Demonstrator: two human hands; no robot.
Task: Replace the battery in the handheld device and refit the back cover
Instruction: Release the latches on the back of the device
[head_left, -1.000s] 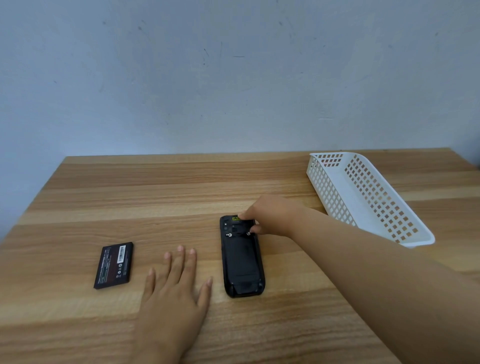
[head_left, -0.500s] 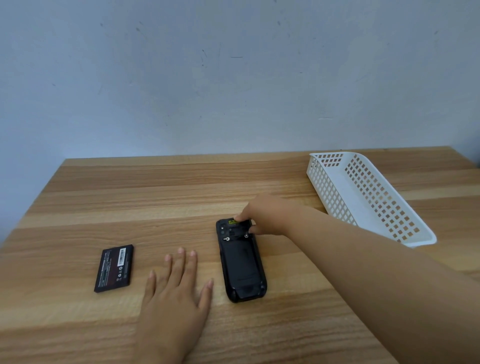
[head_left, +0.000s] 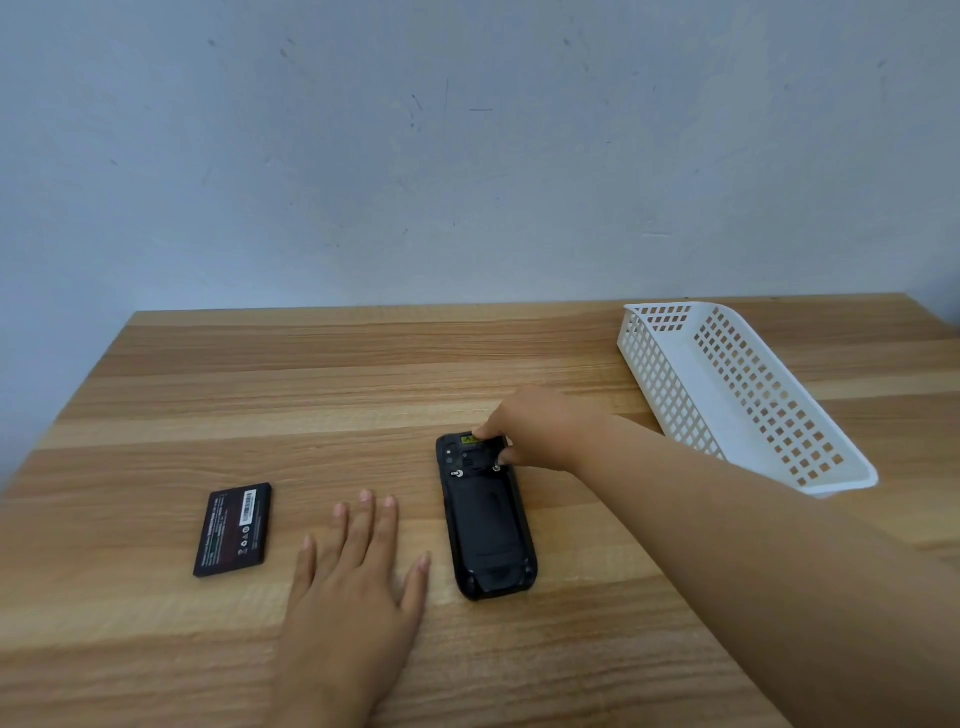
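Note:
The black handheld device (head_left: 485, 525) lies back-up on the wooden table (head_left: 311, 395), its long axis pointing away from me. Its back cover is on, with two small silver fasteners near the far end. My right hand (head_left: 535, 426) reaches across and pinches the device's far right corner, thumb and fingertips beside the right fastener and a yellow label. Just left of the device, my left hand (head_left: 358, 587) rests flat on the table, fingers spread and holding nothing. A loose black battery (head_left: 232, 529) lies label-up further left.
A white perforated plastic basket (head_left: 670, 374) stands at the right back of the table, with nothing visible inside. A pale wall rises behind the table's far edge. The table's left edge runs close to the battery side.
The device has turned very slightly under my right hand, its far end shifting a little left. My left hand and the battery have stayed where they were.

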